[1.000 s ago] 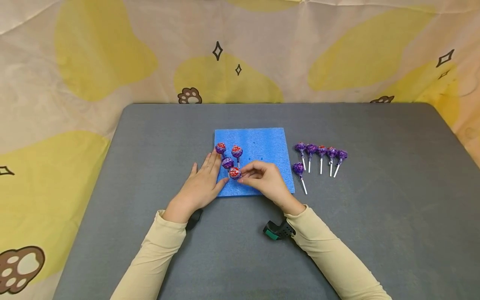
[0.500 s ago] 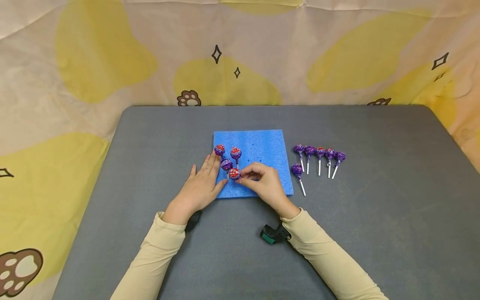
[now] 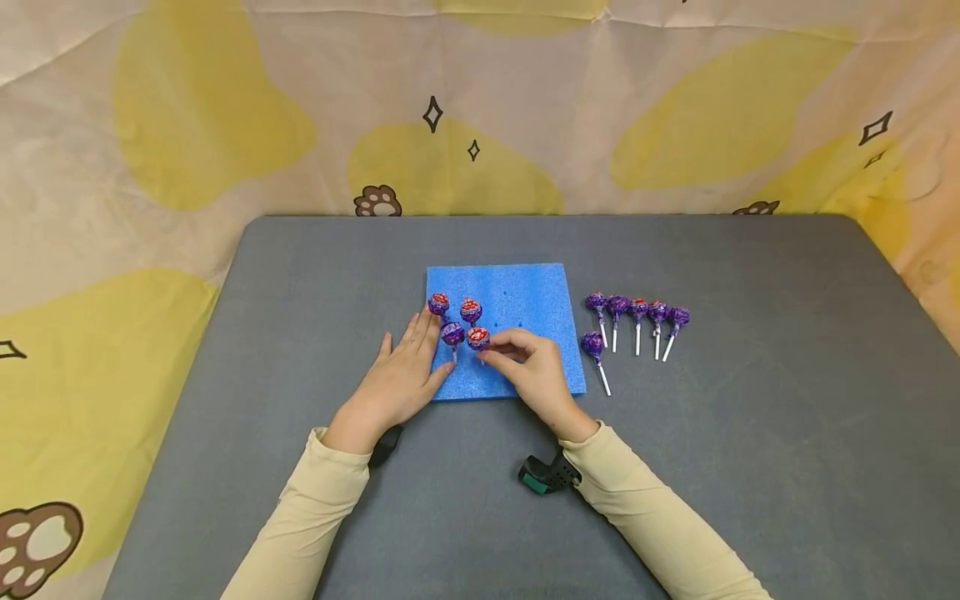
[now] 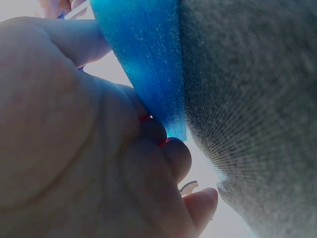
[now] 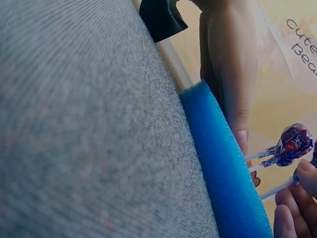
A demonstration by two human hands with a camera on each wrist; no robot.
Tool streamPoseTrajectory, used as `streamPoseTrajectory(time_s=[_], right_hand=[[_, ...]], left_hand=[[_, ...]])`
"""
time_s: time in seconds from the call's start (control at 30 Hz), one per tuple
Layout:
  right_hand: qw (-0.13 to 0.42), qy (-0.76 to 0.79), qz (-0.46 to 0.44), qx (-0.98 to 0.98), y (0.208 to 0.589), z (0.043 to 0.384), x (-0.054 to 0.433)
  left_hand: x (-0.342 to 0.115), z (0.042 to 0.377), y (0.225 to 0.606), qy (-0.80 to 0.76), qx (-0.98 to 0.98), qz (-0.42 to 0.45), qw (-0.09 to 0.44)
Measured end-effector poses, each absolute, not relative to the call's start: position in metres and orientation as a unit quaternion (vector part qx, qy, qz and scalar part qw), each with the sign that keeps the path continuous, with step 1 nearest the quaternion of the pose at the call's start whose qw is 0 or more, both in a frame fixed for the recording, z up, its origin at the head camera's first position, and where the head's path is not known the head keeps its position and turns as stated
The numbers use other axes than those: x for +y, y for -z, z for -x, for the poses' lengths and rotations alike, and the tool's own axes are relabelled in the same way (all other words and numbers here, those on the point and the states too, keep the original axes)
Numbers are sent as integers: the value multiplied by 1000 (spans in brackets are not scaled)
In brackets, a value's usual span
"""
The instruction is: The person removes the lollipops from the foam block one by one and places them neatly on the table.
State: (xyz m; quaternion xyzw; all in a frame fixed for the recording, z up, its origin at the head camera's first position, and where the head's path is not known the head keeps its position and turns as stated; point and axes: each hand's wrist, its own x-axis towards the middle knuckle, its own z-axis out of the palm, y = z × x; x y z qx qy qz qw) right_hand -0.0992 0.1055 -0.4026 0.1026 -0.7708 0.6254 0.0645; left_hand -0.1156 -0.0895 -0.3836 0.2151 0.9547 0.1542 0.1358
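Observation:
My right hand (image 3: 528,371) pinches a purple lollipop (image 3: 478,337) with a red top, low on its wrapper. In the right wrist view, this lollipop's white stick (image 5: 278,188) meets the blue foam board (image 5: 223,163). My left hand (image 3: 397,375) lies with straight fingers along the left edge of the blue foam board (image 3: 517,292), thumb on its surface. Other lollipops stand in the board's left part: one at the far-left edge (image 3: 438,304), another right of it (image 3: 470,311), and a purple one (image 3: 452,332) beside the held one.
On the grey table (image 3: 787,417), right of the board, several purple lollipops (image 3: 638,309) lie in a row, with a single lollipop (image 3: 592,344) nearer the front. Small dark holes show in the board. A patterned cloth (image 3: 525,100) hangs behind the table.
The held lollipop's head has shifted slightly right and away from me, now more apart from the purple one on its left. My left hand stays in place; the view has tilted slightly.

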Motion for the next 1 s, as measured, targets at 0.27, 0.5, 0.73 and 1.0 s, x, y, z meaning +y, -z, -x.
streamPoseTrajectory(time_s=[0.27,0.5,0.73,1.0], right_hand=[[67,-682,-57,-726,403,101,105],[40,-744,-35,-666,399,102,110],[26,-771,-33,-636,396,102,114],[8,-772,-37,-634,391,98,119]], left_hand=[[-90,115,384,-154,955,-213,138],[-90,115,384,-154,954,-215,140],[-89,116,382,-153,953,-218,142],[-91,116,382,-158,953,-216,144]])
